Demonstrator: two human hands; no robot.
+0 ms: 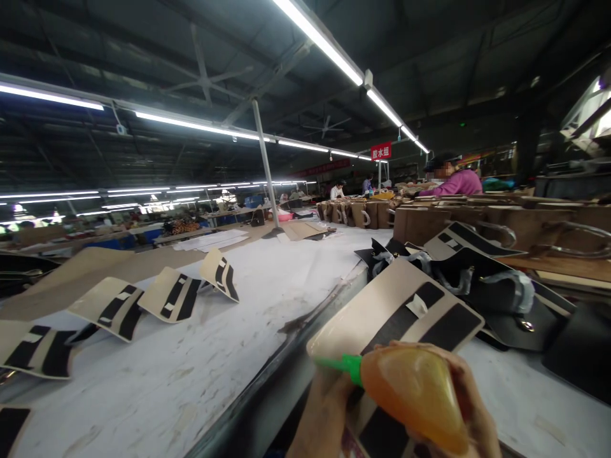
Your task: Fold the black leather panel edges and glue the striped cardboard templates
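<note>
My right hand (470,388) is wrapped round a squeeze bottle (405,394) of amber liquid. The bottle lies sideways, its green nozzle (351,366) pointing left along the edge of a beige panel with black strips (372,308). That panel is tilted up at the table's near edge, and a small white tab stands out from one strip. At its lower left, my left hand (329,388) holds the panel; its fingers are mostly hidden behind the panel and the bottle.
Several similar panels (107,305) stand bent on the white-covered table (191,375) to the left. Black bags (515,299) with wrapped handles crowd the right, with rows of brown bags (420,222) behind. A person in a purple top (458,182) works beyond them.
</note>
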